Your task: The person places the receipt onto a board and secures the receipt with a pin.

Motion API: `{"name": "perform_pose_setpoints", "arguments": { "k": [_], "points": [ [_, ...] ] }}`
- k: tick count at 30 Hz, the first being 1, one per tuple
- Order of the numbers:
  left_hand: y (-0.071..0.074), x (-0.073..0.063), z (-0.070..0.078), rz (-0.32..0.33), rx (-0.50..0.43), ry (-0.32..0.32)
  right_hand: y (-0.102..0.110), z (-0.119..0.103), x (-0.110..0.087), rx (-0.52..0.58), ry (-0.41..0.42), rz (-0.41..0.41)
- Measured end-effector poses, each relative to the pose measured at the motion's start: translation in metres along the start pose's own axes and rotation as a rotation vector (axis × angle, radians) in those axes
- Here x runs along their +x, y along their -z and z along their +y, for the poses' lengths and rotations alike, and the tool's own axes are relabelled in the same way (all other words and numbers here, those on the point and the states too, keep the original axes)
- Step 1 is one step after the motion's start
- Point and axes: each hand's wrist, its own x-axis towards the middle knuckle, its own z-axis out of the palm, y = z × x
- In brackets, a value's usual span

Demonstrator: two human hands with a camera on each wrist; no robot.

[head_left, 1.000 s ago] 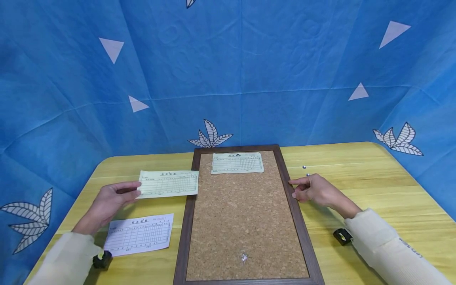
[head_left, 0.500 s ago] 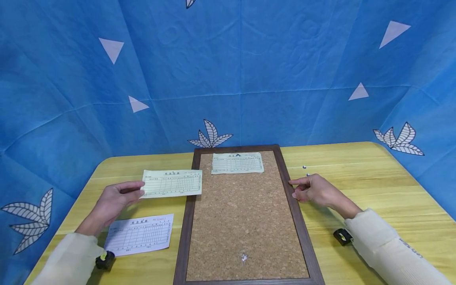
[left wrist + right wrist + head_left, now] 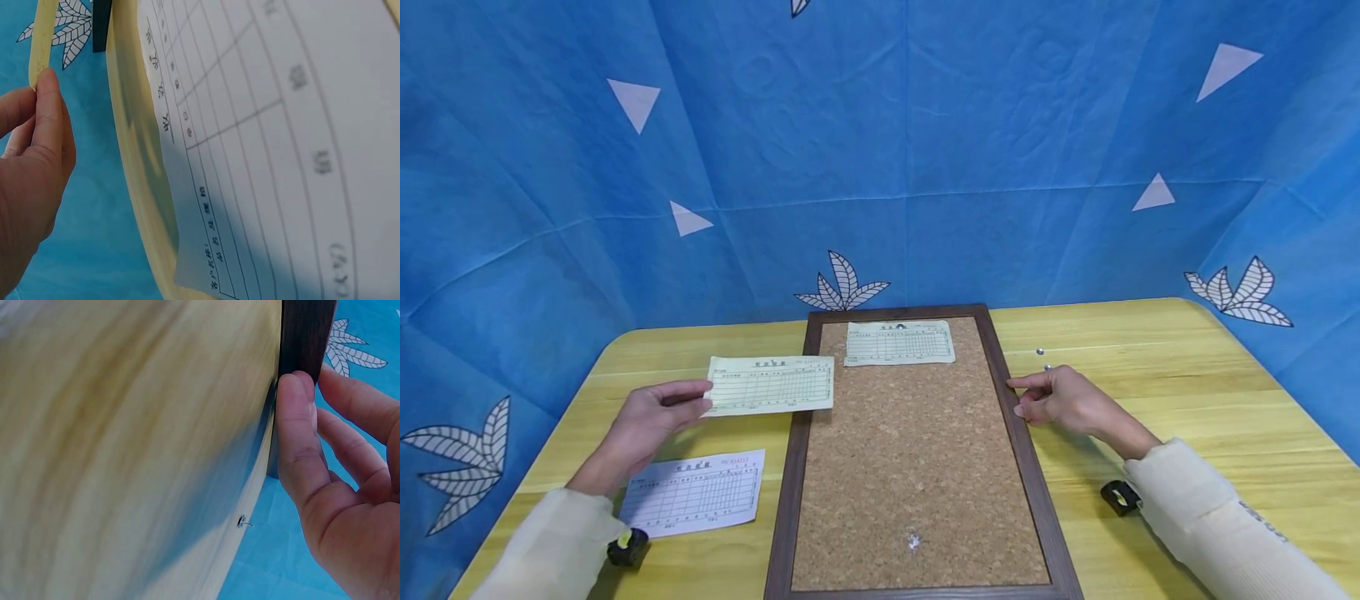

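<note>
left hand (image 3: pixel 643 425) pinches a green slip (image 3: pixel 772 385) by its nine o'clock end; right hand (image 3: pixel 1070 402) grips the corkboard (image 3: pixel 910 458) at three o'clock.

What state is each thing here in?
Left hand: pinches the held slip by its left edge.
Held slip: raised, right end over the board.
Pinned slip: tacked near its top edge.
White slip: lying on the table.
Board: lying on the table.
Right hand: touches the board's right side.
Two tacks: loose on the table.

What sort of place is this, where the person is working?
Probably an indoor work corner, perhaps set up for recording: a creased blue cloth hangs behind and beside the table, on which a corkboard lies.
</note>
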Motion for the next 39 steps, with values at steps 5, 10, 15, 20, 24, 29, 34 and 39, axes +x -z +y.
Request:
{"name": "perform_pose_setpoints", "arguments": {
  "k": [5, 10, 15, 20, 24, 29, 34, 39],
  "points": [
    [-0.003, -0.002, 0.003, -0.009, -0.017, -0.006, 0.000, -0.001, 0.000, 0.003, 0.003, 0.002],
    [-0.006, -0.002, 0.005, -0.020, -0.028, -0.013, -0.001, -0.002, 0.001, 0.013, 0.009, 0.002],
    [-0.009, -0.001, 0.007, -0.030, -0.041, -0.018, 0.000, -0.001, 0.000, 0.013, 0.014, 0.002],
    [-0.013, -0.001, 0.009, -0.035, -0.050, -0.024, 0.000, -0.001, 0.001, 0.010, 0.013, 0.001],
    [-0.015, -0.001, 0.010, -0.031, -0.053, -0.022, -0.001, -0.001, 0.002, 0.022, 0.011, 0.002],
    [-0.019, -0.002, 0.012, -0.034, -0.071, -0.021, -0.001, -0.001, 0.002, 0.024, 0.009, 0.005],
    [-0.024, -0.002, 0.015, -0.041, -0.080, -0.018, -0.001, -0.001, 0.001, 0.022, 0.003, 0.005],
    [-0.028, -0.002, 0.017, -0.051, -0.095, -0.019, 0.000, 0.000, 0.000, 0.020, 0.004, 0.002]
  ]
}}
